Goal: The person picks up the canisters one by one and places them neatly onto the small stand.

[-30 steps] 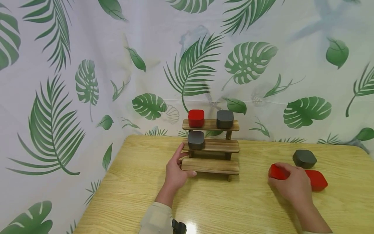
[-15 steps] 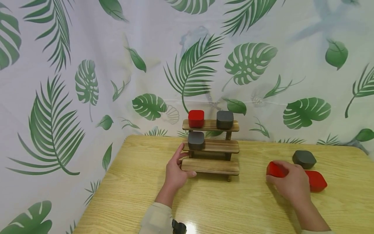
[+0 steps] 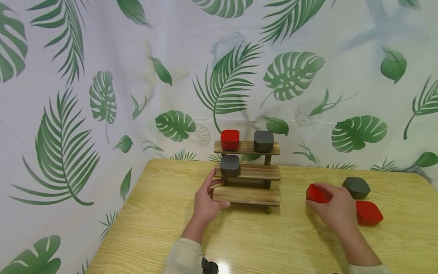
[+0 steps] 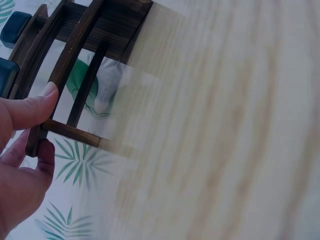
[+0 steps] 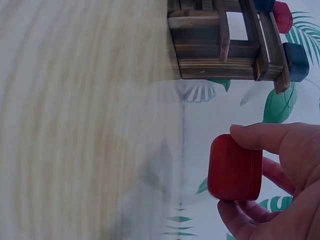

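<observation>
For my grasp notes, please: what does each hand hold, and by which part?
The right hand holds a red block by two opposite sides; the left hand grips the wooden stand by its left end.

From red block [image 3: 316, 194] in right fingers [image 5: 260, 137]: open counter [image 3: 291, 228] toward 9 o'clock until stand [image 3: 251, 172]; dark block [image 3: 356, 187] obstructs 3 o'clock, another red block [image 3: 369, 213] 4 o'clock. Stand's bottom step [image 3: 246, 195] free; middle step [image 3: 261, 172] blocked at 9 o'clock end by second dark block [image 3: 230, 166]. Left fingers [image 3: 208, 179] bar stand's 8 o'clock side.

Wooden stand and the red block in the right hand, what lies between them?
Only bare tabletop shows between the stand and that red block, in the head view.
</observation>
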The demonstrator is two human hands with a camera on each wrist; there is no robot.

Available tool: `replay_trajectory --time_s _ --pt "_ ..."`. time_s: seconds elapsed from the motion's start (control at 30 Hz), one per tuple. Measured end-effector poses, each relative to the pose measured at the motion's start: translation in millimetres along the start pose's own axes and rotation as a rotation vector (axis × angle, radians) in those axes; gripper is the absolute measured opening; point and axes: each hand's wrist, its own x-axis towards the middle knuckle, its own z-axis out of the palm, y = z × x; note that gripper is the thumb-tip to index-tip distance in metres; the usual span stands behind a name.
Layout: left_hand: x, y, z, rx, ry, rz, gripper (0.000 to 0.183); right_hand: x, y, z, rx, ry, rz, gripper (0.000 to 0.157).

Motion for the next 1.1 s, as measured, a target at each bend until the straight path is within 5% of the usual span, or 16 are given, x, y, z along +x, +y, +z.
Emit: replay_trajectory --time_s 0.13,0.53,1.1 --pt "7.7 -21.6 0.9 0.013 0.009 -0.004 0.114 1.4 -5.5 2.3 0.0 0.004 -0.008 0.057" --pt "8.3 -21.2 0.3 0.034 0.002 0.0 0.114 6.9 -23.4 3.7 0.027 0.01 0.007 0.058" --pt "7.6 -20.1 0.6 0.02 0.009 -0.018 0.115 8.6 -45.1 5.2 0.109 0.065 -0.083 0.055"
